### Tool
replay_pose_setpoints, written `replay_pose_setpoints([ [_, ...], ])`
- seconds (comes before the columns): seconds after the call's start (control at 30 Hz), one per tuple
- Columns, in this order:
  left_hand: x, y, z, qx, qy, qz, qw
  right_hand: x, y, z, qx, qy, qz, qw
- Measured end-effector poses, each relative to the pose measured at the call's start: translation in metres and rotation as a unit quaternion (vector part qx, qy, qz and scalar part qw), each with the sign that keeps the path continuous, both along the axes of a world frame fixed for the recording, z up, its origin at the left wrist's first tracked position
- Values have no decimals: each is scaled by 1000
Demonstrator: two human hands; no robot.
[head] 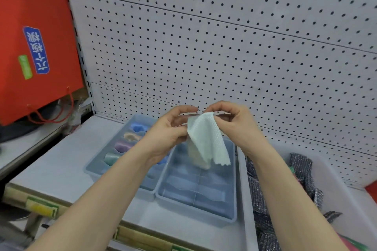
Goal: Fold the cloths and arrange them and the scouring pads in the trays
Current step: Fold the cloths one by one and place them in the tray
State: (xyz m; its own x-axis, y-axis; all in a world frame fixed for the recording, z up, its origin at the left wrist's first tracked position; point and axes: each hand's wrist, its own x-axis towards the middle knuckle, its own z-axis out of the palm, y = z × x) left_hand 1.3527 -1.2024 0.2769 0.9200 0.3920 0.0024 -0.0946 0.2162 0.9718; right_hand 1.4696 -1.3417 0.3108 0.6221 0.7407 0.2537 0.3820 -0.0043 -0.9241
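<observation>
1. Both forearms rise from the lower edge, elbows cut off.
2. Left hand (168,131) and right hand (234,126), fingers curled, pinch the top edge of a white textured cloth (206,138), which hangs over a divided blue tray (191,209).
3. Scouring pads (256,193) right of the hands blur together.

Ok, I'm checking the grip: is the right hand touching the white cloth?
Touching. The head view shows the right hand pinching the white cloth at its top corner.
</observation>
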Motion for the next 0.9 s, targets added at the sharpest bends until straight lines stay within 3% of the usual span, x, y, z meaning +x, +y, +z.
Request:
replay_pose_setpoints([
  [0.13, -5, -3, -2, 54, -32, -47, 997, 1, 2, 3, -15, -28, -34, 999],
  [0.3, 0, -9, 8, 102, -60, 25, 993, 1, 8, 13, -29, 0, -57, 998],
  [0.4, 7, -8, 6, 149, -57, 69, 985, 1, 9, 15, -121, 44, -50, 990],
  [0.43, 9, -8, 5, 126, -45, 89, 987, 1, 8, 13, -147, 60, -34, 987],
  [0.5, 11, -10, 4, -18, -10, 91, 996, 2, 5, 9, -166, 102, -9, 981],
  [0.6, 8, -9, 3, -225, 27, 44, 973, 2, -1, 3, -152, 164, 0, 975],
  [0.77, 4, -12, 4, -233, 20, -16, 972, 4, -7, -4, -134, 192, 2, 972],
  [0.9, 6, -13, 4, -157, 43, 42, 986, 2, -11, -5, -140, 179, 27, 973],
])
